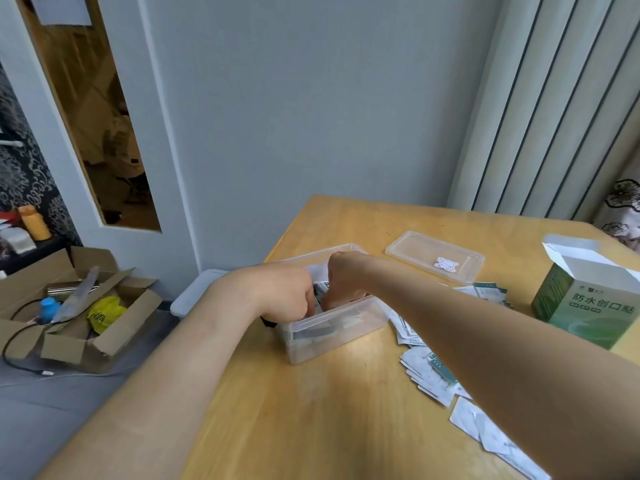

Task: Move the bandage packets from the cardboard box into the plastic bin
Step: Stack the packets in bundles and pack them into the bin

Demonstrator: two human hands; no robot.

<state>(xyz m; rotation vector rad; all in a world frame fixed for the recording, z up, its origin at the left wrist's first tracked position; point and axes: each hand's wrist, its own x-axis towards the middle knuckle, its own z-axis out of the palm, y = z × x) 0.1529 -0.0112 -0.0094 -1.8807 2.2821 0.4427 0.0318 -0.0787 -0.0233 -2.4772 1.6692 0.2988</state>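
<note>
Working down inside the plastic bin (329,337) now, both hands at once, and this job looks roughly midway. Some bandage packets (320,289) are already in the bin, showing dark and white through its clear near wall and poking up between the two hands. Plenty left to move, though: loose packets (429,372) are strewn over the table (311,410) to the right of the bin, running under the right forearm toward the near edge. The green cardboard box (588,306) stands at the far right with its flaps up; whether anything remains inside it can't be seen. The bin's lid (434,256) lies flat beyond, well clear.

Left hand (287,292) reaches in over the bin's left wall, knuckles up, fingers curled down and apparently pinching the upright packets. Right hand (346,275) comes in from the far side, wrist bent, fingers pointed down into the bin and hidden there, so whether it grips or merely presses, I can't tell.
</note>
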